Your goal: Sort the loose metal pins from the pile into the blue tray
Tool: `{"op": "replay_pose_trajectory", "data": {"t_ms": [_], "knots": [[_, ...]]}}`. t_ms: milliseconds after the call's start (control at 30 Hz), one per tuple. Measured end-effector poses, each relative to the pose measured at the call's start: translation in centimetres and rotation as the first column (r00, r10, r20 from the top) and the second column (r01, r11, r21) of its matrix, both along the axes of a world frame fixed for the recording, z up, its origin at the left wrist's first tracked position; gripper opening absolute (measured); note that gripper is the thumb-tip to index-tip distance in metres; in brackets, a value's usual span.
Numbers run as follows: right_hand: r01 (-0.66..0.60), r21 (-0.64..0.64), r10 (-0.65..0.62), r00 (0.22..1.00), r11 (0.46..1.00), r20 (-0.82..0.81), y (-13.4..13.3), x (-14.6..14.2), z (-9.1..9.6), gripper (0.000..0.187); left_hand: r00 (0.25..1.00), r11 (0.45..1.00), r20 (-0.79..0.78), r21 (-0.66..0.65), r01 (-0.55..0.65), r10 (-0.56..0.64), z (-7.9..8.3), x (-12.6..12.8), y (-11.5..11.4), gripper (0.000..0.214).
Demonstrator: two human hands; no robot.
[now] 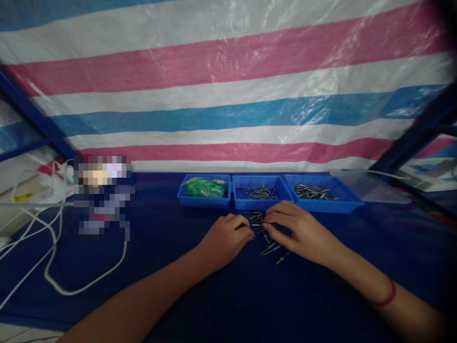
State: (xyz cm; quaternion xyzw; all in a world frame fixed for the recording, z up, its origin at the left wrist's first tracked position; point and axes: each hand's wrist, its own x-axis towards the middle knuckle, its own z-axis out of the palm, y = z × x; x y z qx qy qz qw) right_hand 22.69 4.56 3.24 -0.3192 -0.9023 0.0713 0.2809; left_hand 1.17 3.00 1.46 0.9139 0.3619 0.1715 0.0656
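Observation:
Both hands rest on the dark blue table cloth (pixel 228 295) just in front of three blue trays. My left hand (pixel 224 238) has its fingers curled and pinched together at a small pile of metal pins (pixel 266 238). My right hand (pixel 300 228) is also pinched, its fingertips meeting the left hand's over the pins. What each pinch holds is too small to make out. Several loose pins lie under and beside the right hand.
The left blue tray (pixel 203 196) holds green pieces, while the middle tray (pixel 260 200) and the right tray (pixel 323 204) hold metal pins. White cables (pixel 53 281) loop at the left. A striped tarpaulin (pixel 228 95) hangs behind. A red band circles the right wrist.

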Motion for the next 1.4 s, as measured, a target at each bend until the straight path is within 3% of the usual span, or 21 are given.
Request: {"op": "replay_pose_trajectory", "data": {"t_ms": [200,333,600,800,1100,1200,1400], "knots": [[-0.07,-0.101,0.063,0.996,0.992,-0.067,-0.7,-0.9,-0.6,0.012,0.988,0.999,0.145,-0.002,-0.053,0.053,0.0,0.0,0.1,0.021],[-0.047,-0.143,0.024,0.987,0.989,-0.158,-0.9,-1.1,-0.9,0.013,0.94,0.989,0.335,-0.149,-0.016,0.065,0.0,-0.1,0.2,0.018],[-0.062,-0.164,0.027,0.978,0.985,-0.205,-1.0,-1.4,-1.0,0.015,0.805,0.925,0.525,-0.372,-0.076,0.277,-0.1,0.2,0.2,0.015],[0.068,-0.23,-0.128,0.959,0.971,-0.253,-1.0,-1.7,-1.7,0.012,0.638,0.861,0.685,-0.504,0.066,0.352,-0.1,0.7,0.0,0.019],[0.033,-0.352,-0.145,0.944,0.935,-0.297,-1.2,-2.2,-1.7,0.011,0.44,0.764,0.774,-0.593,0.253,0.455,-0.3,1.1,0.0,0.026],[0.005,-0.415,-0.154,0.932,0.91,-0.327,-1.4,-2.4,-1.8,0.014,0.462,0.748,0.744,-0.624,0.224,0.483,0.0,1.0,0.0,0.02],[-0.025,-0.432,-0.123,0.942,0.902,-0.313,-1.8,-2.6,-1.5,0.015,0.583,0.809,0.676,-0.585,0.053,0.45,0.4,0.8,0.0,0.016]]}}
